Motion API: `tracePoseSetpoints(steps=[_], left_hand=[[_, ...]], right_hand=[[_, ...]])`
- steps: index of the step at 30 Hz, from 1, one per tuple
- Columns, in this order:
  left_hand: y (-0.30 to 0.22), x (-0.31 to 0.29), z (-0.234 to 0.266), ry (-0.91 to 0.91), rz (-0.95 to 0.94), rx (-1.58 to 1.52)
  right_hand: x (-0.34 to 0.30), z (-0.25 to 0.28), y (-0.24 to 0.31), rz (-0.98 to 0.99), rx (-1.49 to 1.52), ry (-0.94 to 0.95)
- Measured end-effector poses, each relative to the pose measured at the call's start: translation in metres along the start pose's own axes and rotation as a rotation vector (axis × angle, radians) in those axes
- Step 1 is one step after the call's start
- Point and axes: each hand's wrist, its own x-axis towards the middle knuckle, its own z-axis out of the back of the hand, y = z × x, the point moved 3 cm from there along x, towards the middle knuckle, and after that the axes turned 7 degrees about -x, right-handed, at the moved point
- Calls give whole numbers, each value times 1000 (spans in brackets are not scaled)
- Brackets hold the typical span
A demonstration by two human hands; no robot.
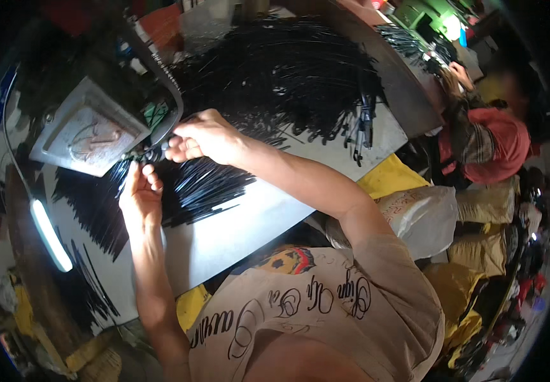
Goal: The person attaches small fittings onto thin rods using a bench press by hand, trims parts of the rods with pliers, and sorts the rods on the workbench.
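Observation:
Both hands are close together at the working point of a bench machine, beside its clear guard plate (90, 130). My left hand (141, 191) comes up from below, its fingers pinched at the black parts there. From the right reaches my right hand (205, 139), fingers curled by the machine's dark curved arm (172, 95). Whatever small piece either hand grips is too small and dark to make out. Thin black cable-like strands (205, 191) fan out just right of my left hand. A much larger heap of black strands (275, 76) lies behind my right forearm.
A lit tube lamp (51, 235) hangs at the left. More strands (90, 280) lie on the pale tabletop (224, 235) near its left end. A white sack (418, 219) and yellow sacks (456, 286) stand at the right. A co-worker in red (498, 143) works beyond them.

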Motion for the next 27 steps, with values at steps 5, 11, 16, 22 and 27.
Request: tracePoseSetpoints(steps=[5, 11, 16, 22, 27], left_hand=[[-18, -11, -2, 68, 100, 35], [-15, -19, -6, -14, 52, 20], [-18, -20, 10, 152, 90, 35], [-9, -23, 8, 43, 120, 136], [-15, -35, 12, 0, 97, 247]], right_hand=[[-51, 29, 57, 104, -752, -40], [-90, 105, 117, 414, -1819, -566], [-73, 82, 99, 505, -1964, -511], [-60, 1, 74, 1184, -2036, -227], [-42, -31, 32, 1063, -1848, -5]])
